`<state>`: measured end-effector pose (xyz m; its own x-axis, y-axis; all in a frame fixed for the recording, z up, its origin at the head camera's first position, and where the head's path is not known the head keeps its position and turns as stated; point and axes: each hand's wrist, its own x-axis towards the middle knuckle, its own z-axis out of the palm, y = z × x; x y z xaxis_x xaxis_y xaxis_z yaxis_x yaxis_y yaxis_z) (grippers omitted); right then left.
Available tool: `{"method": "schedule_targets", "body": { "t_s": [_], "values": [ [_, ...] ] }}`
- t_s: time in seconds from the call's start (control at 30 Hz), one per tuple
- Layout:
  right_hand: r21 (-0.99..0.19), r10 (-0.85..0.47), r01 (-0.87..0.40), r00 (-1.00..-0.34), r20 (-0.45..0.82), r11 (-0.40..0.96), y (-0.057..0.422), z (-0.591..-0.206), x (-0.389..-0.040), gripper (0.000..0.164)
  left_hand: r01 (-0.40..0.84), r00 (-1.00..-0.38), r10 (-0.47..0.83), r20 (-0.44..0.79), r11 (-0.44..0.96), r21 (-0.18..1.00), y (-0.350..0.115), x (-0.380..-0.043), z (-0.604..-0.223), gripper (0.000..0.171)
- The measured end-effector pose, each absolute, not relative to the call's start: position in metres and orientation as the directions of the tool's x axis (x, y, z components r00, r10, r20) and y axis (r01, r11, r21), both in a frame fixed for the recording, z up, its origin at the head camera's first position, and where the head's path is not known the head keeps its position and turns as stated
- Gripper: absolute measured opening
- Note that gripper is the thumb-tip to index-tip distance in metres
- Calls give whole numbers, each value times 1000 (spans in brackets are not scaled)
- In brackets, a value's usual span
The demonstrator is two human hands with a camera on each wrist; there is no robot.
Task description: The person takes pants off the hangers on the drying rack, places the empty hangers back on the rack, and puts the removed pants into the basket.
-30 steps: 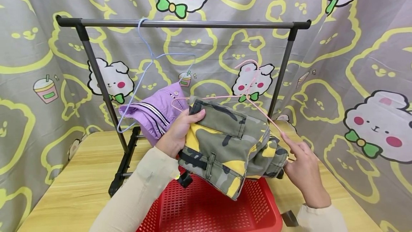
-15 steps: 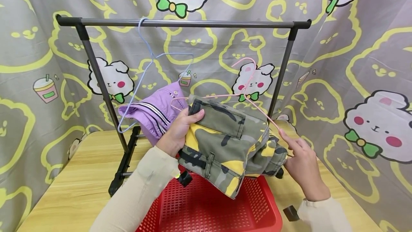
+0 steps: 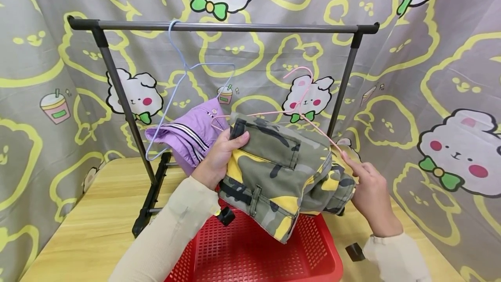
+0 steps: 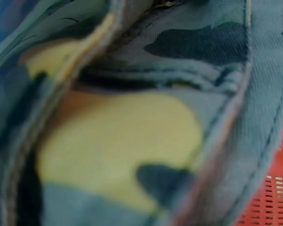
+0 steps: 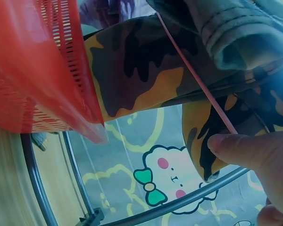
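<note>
Camouflage pants [image 3: 270,164] in green, yellow and black are bunched up above a red basket [image 3: 250,251]. My left hand [image 3: 217,160] grips their left edge, thumb on top of the cloth; its fingers are hidden behind. A pink hanger [image 3: 313,125] passes behind and through the folds, its hook up and off the rail. At the hanger's right end, my right hand [image 3: 369,190] pinches the wire. The right wrist view shows the thumb on the wire [image 5: 198,77], beside the hanging legs of the pants. Only blurred cloth [image 4: 122,141] fills most of the left wrist view.
A dark metal rack [image 3: 250,27] stands behind on the wooden table [image 3: 90,212]. On its left side a blue hanger [image 3: 178,86] holds purple pants [image 3: 192,129]. A patterned curtain [image 3: 395,68] surrounds the back and sides.
The pink hanger's hook and right end have risen slightly, and the right hand has moved up a little with them. The left hand keeps its grip on the camouflage pants.
</note>
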<state>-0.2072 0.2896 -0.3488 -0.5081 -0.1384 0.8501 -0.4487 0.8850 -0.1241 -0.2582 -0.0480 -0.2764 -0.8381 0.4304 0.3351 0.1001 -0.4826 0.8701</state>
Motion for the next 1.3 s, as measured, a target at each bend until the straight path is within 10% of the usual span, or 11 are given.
{"method": "schedule_targets", "body": {
  "t_s": [1.3],
  "values": [
    [-275, -61, -440, -612, 789, 855, 298, -355, -212, 54, 193, -798, 370, 475, -590, 784, -54, -249, -264, 38]
  ]
}}
